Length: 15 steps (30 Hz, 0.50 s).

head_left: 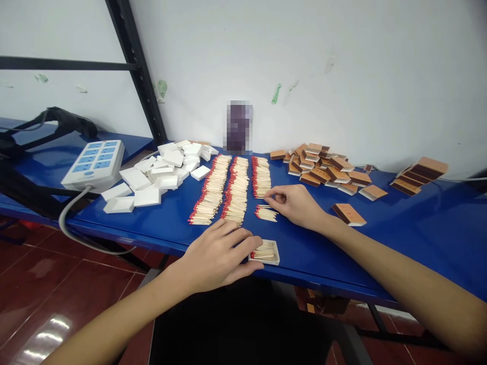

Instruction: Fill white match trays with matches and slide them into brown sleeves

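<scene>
My left hand (224, 253) grips the left end of a white matchbox tray (277, 253) near the table's front edge, thumb in front and fingers over the far side. Matches (262, 250) with red heads lie in that tray. Farther back, my right hand (291, 203) pinches with thumb and forefinger at the near end of the right-hand row of matches (261, 175); whatever is between the fingertips is too small to make out. Just below those fingers lies a small bunch of matches (266, 213). Two longer match rows (211, 190) (236, 190) run side by side to the left.
White empty trays (163, 170) are heaped at the back left, beside a power strip (95, 162). Brown matchbox sleeves (323, 165) pile up at the back right, with a stack (420, 175) beyond and one sleeve (349, 214) by my right forearm. A black metal post (140, 76) stands left.
</scene>
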Each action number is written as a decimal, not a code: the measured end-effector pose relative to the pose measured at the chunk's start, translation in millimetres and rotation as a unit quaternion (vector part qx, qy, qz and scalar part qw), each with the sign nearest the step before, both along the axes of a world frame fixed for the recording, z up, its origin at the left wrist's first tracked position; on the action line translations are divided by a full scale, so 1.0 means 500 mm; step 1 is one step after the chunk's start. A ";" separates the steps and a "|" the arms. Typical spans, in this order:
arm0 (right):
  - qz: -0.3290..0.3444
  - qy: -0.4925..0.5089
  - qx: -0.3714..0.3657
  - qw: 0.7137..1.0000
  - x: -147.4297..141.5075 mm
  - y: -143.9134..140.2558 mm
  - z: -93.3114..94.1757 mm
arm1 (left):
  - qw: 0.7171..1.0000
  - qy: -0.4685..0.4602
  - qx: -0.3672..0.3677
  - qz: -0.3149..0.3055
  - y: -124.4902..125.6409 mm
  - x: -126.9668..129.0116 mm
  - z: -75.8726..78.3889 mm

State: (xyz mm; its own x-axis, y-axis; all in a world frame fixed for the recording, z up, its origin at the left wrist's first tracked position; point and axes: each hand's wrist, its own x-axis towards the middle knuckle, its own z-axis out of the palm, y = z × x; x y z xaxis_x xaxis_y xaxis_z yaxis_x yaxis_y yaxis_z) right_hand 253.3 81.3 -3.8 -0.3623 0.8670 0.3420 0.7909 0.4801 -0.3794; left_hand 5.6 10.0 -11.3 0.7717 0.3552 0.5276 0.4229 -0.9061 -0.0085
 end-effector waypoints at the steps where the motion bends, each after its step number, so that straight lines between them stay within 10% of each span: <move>1: 0.000 -0.001 -0.003 1.000 -0.001 -0.001 0.001 | 1.000 -0.001 0.001 0.000 0.000 0.000 0.000; 15: -0.002 0.011 0.018 1.000 0.002 -0.001 0.001 | 1.000 -0.004 -0.008 -0.005 0.001 -0.001 -0.001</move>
State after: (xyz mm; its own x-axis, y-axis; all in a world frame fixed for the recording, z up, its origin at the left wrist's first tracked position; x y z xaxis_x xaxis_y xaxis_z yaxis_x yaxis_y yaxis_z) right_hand 254.5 80.9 -3.4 -0.3517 0.8554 0.3802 0.7841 0.4911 -0.3796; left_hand 5.3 10.7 -11.7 0.7713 0.3560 0.5276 0.4144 -0.9100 0.0083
